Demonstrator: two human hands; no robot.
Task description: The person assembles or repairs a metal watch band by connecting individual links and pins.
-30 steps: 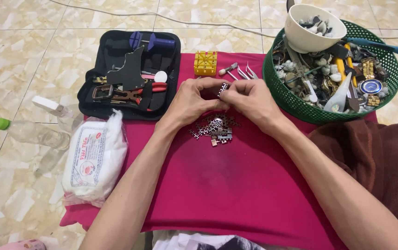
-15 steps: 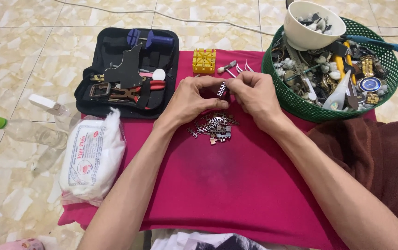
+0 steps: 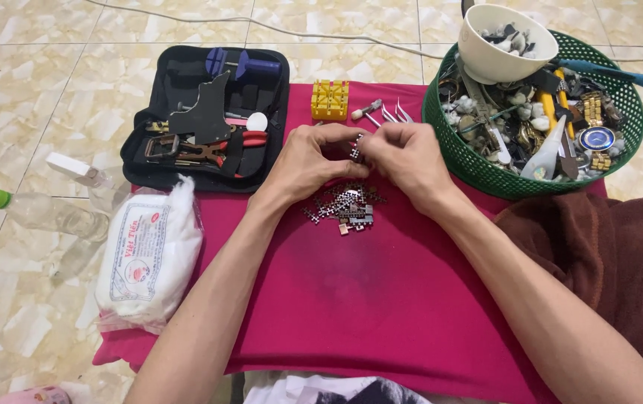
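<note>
From the head camera we look down at our two bare hands meeting over a magenta cloth (image 3: 381, 299) spread on a tiled floor (image 3: 29, 112). Our left hand (image 3: 310, 161) and right hand (image 3: 404, 157) pinch a short piece of metal watch band (image 3: 357, 148) between their fingertips, each grip closed on it, the piece held just above the cloth. Directly below the hands, on the cloth, lies a small pile of loose metal links (image 3: 344, 206). Just beyond the hands sit a yellow plastic block (image 3: 330, 99) and a few thin metal tools (image 3: 383, 112). To the left lies an open black tool case (image 3: 205, 116) with red-handled pliers (image 3: 239, 140) inside. Nearer us on the left is a white bag of cotton (image 3: 149, 254), and beside it on the floor a clear bottle with a green cap (image 3: 44, 213). To the right stands a green basket (image 3: 486, 168) full of watch parts, holding a white bowl (image 3: 501, 56). A brown towel (image 3: 598, 254) lies below the basket.
</note>
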